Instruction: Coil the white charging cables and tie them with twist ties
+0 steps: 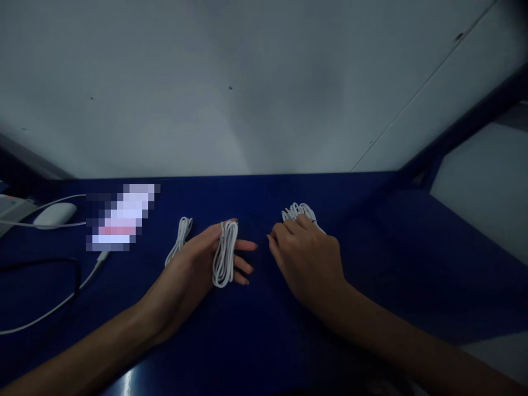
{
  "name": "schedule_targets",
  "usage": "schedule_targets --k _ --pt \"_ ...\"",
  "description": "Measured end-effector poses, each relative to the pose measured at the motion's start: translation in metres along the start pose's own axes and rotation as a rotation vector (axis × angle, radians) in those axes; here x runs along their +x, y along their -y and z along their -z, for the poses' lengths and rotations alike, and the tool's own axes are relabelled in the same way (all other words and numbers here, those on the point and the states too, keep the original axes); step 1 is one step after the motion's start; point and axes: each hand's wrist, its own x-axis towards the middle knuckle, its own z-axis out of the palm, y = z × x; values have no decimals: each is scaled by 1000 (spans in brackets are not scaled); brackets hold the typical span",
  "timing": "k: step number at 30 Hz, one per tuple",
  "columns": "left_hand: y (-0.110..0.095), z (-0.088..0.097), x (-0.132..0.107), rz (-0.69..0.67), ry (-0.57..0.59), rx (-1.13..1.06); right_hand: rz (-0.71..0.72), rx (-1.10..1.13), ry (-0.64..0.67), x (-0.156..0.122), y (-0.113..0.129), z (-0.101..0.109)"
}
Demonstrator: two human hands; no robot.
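Note:
A coiled white cable (225, 254) is pinched upright at the thumb side of my left hand (196, 261), whose other fingers stretch out to the right. Just behind that hand, a second coiled white cable (180, 240) lies on the blue table, its lower end hidden. My right hand (307, 256) is curled, palm down, over a bunch of coiled white cables (300, 210) that shows beyond the knuckles. Its fingertips are mostly hidden under the hand, against the bunch.
At left, a phone with a lit, pixelated screen (126, 214) has a white charging cord (88, 278) plugged in. A white rounded object (55, 214) and a black cord (41, 261) lie near it. A grey-white wall panel (247, 93) rises behind the blue table (256, 335).

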Motion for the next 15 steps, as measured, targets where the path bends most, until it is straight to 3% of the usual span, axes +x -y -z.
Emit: schedule_targets --k 15 --pt "4 1 2 9 38 59 -24 83 58 8 1 4"
